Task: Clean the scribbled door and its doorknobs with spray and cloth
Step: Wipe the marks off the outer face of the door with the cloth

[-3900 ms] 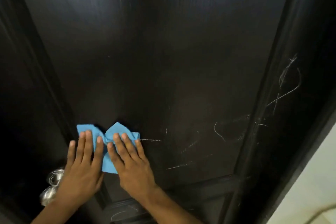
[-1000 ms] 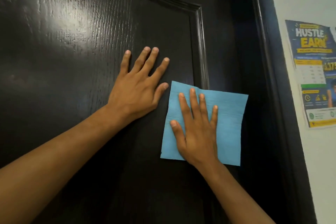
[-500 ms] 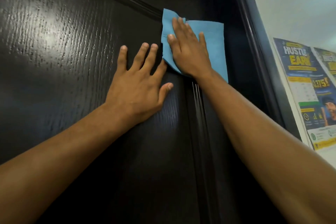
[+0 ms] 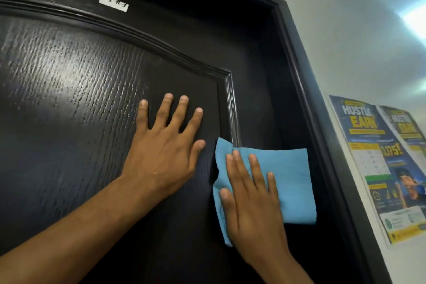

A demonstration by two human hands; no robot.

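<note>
The left hand (image 4: 164, 152) lies flat on the dark door (image 4: 69, 104), fingers straight and spread wide, holding nothing. The right hand (image 4: 250, 200) is flat too, with straight fingers pressing the blue cloth (image 4: 290, 187) against the door. The cloth sits near the door's right edge, across the raised trim of the panel, with its long side running left to right. Two posters (image 4: 378, 168) hang on the wall (image 4: 345, 30) beside the door's right edge.

Dark wood-grain door (image 4: 69, 99), arched raised panel, glossy. Blue cloth (image 4: 290, 182) spread flat against panel's right moulding, near door's right edge, partly rumpled at left.
</note>
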